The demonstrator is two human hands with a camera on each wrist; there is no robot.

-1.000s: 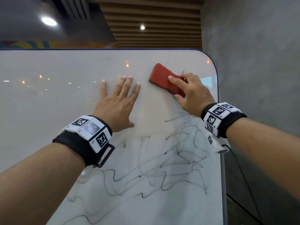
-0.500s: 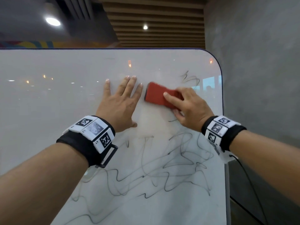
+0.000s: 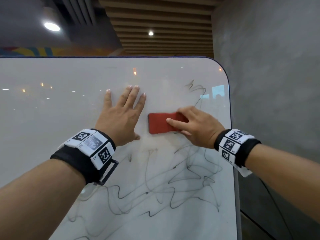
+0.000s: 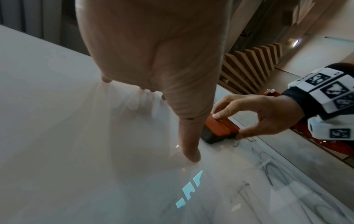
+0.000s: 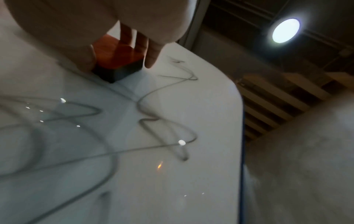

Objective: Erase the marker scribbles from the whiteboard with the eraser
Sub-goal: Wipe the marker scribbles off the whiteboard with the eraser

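A white whiteboard [image 3: 52,104] with rounded corners fills the view. Black marker scribbles [image 3: 173,184] cover its lower right part, and a small squiggle [image 3: 195,89] stays near the top right corner. My right hand [image 3: 195,127] grips a red eraser [image 3: 159,123] with a dark felt base [image 5: 118,72] and presses it flat on the board, just above the scribbles. My left hand [image 3: 121,111] lies flat on the board with fingers spread, directly left of the eraser. The left wrist view shows the eraser [image 4: 220,128] pinched between thumb and fingers.
The board's right edge [image 3: 232,135] runs close to a grey concrete wall [image 3: 277,101]. A thin black cable [image 3: 270,196] hangs from my right wrist down beside the board. Wooden ceiling slats and round lamps show above the board's top edge.
My right hand has swept the eraser down and leftward from the upper right area to beside my left hand, uncovering the small squiggle. The left hand has stayed flat in place.
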